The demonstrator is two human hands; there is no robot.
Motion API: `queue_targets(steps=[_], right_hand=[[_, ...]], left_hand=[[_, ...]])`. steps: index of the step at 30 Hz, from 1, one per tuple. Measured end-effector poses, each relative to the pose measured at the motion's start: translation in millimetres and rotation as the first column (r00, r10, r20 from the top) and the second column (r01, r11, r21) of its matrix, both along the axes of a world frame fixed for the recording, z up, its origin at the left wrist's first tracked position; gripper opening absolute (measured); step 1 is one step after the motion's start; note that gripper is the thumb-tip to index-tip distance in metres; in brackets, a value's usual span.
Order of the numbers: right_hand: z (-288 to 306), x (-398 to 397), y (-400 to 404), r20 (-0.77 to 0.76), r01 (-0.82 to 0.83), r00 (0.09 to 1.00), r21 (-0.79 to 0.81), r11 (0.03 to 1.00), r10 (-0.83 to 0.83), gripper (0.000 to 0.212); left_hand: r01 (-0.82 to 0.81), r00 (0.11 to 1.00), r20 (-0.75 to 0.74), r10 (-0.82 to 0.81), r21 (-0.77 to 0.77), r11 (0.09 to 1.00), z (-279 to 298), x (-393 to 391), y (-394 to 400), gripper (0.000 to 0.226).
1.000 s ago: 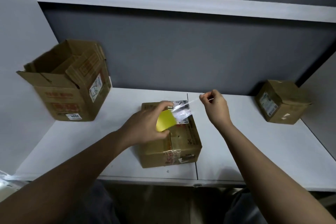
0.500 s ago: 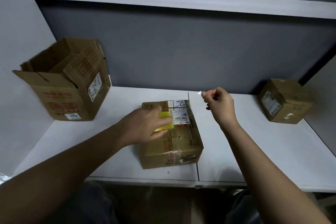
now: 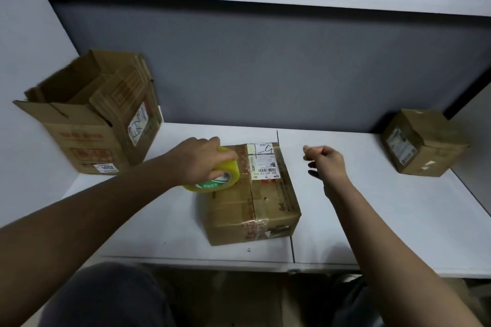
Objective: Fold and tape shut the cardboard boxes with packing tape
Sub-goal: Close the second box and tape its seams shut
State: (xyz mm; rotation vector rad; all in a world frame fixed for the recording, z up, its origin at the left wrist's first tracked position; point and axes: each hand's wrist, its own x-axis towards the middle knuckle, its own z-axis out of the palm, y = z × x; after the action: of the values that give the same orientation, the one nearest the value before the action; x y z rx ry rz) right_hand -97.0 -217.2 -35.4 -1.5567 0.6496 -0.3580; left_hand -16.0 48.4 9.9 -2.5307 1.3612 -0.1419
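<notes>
Right now the box (image 3: 252, 194) sits closed at mid-surface (image 3: 372, 220), its long axis and centre seam running away from the person. The tape roll (image 3: 215, 176) rests on its near-left top, clamped in the left hand (image 3: 198, 160). The right hand (image 3: 325, 158) hovers just right of the far end, fingers curled; whether they pinch tape I cannot tell. Likely the left is better placed to draw tape along that seam.

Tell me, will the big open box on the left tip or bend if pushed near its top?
The open box stands tall, so a high push may tip it. Its loose flaps probably bend first. It looks empty, so likely light.
</notes>
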Motion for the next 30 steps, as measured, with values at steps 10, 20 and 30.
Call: queue_targets(steps=[10, 20, 30], right_hand=[[-65.3, 18.8, -10.7, -0.189, 0.015, 0.982, 0.12, 0.993, 0.008, 0.016], [-88.2, 29.4, -10.0, -0.184, 0.044, 0.983, 0.182, 0.982, -0.01, 0.019], [-98.1, 36.9, 3.1, -0.3, -0.031, 0.945, 0.32, 0.947, 0.132, 0.028]], left_hand=[[0.043, 0.997, -0.078, -0.022, 0.281, 0.959, -9.3, 13.8, -55.5, 0.048], [-0.044, 0.929, -0.326, 0.174, 0.369, 0.928, -7.8, 35.2, -71.4, 0.051], [0.013, 0.971, -0.238, 0.032, 0.185, 0.983, -10.4, 32.4, -57.3, 0.049]])
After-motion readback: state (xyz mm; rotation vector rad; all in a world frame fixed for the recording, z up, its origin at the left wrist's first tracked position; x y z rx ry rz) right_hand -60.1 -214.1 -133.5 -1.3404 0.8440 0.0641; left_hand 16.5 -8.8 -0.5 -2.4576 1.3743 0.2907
